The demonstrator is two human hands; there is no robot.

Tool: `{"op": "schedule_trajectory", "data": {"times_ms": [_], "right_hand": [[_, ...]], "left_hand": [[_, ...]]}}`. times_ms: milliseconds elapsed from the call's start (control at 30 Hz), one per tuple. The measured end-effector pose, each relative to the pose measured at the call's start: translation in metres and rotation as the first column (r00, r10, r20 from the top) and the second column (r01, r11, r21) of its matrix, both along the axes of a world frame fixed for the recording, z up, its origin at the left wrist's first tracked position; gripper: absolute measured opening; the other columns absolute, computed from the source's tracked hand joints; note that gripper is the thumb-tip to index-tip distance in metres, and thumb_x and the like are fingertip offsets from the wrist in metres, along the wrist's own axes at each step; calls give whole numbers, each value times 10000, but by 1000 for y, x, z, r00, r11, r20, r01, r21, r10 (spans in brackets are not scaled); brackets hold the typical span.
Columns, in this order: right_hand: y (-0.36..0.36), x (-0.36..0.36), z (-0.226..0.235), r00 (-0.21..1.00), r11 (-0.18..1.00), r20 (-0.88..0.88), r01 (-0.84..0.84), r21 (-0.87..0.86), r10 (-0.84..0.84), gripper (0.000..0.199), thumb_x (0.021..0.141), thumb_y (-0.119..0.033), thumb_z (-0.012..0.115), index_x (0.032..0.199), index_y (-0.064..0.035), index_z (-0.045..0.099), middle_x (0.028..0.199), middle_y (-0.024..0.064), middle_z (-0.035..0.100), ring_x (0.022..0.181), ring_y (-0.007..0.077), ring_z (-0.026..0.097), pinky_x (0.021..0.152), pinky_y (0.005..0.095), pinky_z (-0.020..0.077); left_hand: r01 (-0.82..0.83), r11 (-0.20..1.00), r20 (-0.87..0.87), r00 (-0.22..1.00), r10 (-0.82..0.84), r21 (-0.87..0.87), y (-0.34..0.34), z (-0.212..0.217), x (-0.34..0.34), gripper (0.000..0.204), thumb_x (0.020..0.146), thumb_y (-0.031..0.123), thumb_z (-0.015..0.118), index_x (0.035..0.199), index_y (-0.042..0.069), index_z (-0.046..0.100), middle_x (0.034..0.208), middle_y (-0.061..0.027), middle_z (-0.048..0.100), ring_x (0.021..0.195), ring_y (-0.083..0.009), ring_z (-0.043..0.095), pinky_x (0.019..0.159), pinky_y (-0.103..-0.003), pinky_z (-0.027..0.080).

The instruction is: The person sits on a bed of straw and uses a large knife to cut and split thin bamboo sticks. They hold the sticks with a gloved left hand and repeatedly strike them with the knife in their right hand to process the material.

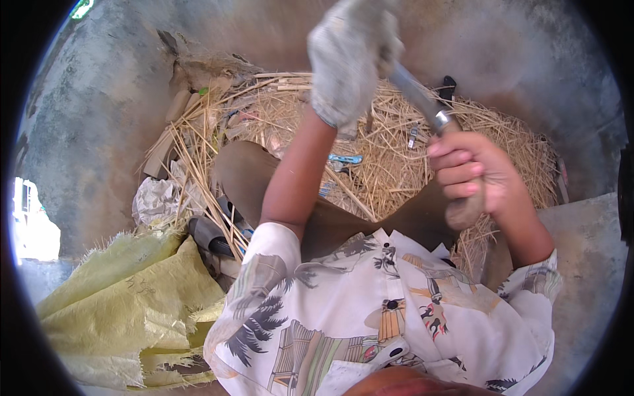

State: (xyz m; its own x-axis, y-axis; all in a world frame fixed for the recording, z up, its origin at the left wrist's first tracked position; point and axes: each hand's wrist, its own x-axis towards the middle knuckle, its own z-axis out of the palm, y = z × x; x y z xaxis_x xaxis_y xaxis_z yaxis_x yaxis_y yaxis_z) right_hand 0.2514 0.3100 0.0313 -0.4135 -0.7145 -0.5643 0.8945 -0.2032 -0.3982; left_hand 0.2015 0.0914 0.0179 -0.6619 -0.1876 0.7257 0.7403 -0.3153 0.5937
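Note:
My left hand (350, 59), in a grey work glove, is raised at the top centre and blurred, with its fingers curled into a fist. Anything inside the fist is hidden. My bare right hand (472, 171) grips the wooden handle (465, 212) of a large knife. Its metal blade (416, 92) slants up and left until its tip meets the gloved fist. Both hands are held above a heap of dry straw (389, 165) on the ground in front of my knees.
A torn yellow woven sack (125, 303) lies at lower left, with crumpled white plastic (155, 201) above it. A small blue tool (345, 160) and other small metal bits lie in the straw. A concrete slab (584, 264) is at right, and bare grey ground surrounds the straw.

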Motion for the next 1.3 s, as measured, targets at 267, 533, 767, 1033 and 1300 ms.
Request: {"op": "schedule_trajectory", "data": {"times_ms": [267, 533, 767, 1033, 1300], "right_hand": [[-14, 41, -120, 695, 851, -691, 473, 230, -199, 155, 876, -47, 629, 802, -85, 498, 548, -28, 438, 378, 74, 393, 361, 266, 348], [-60, -17, -218, 506, 782, -862, 523, 338, 35, 228, 857, -157, 665, 684, -71, 544, 546, -4, 515, 422, 78, 453, 408, 274, 339], [-72, -69, -119, 58, 715, -778, 441, -542, -626, 247, 917, -185, 635, 712, -57, 584, 564, 43, 546, 477, 133, 510, 480, 290, 387], [-101, -66, -304, 632, 653, -739, 462, 600, 233, 240, 805, -156, 643, 675, 35, 578, 575, 120, 581, 466, 233, 561, 472, 386, 431], [-106, -56, -286, 921, 912, -390, 145, 383, 17, 120, 823, -72, 622, 777, -43, 516, 557, -10, 440, 394, 94, 391, 367, 292, 323]], "left_hand": [[-344, 901, -28, 931, 363, 265, -2, 83, 52, 430, 1053, 408, 538, 742, 118, 466, 567, 58, 314, 423, -45, 302, 390, -239, 252], [-463, 867, 159, 884, 439, 182, -21, 84, 9, 446, 1021, 459, 580, 710, 150, 499, 547, 74, 349, 425, -37, 339, 408, -233, 259], [-520, 851, 117, 852, 510, 75, -38, 82, -5, 462, 1036, 473, 540, 698, 163, 488, 515, 67, 357, 406, -47, 337, 393, -245, 253], [-499, 860, 112, 865, 489, 106, -31, 81, -12, 479, 1028, 484, 550, 673, 181, 442, 512, 76, 322, 395, -47, 306, 381, -246, 218], [-426, 890, 64, 905, 421, 163, -29, 81, -20, 502, 1019, 494, 560, 648, 199, 397, 508, 85, 287, 385, -48, 276, 370, -248, 184]]}}
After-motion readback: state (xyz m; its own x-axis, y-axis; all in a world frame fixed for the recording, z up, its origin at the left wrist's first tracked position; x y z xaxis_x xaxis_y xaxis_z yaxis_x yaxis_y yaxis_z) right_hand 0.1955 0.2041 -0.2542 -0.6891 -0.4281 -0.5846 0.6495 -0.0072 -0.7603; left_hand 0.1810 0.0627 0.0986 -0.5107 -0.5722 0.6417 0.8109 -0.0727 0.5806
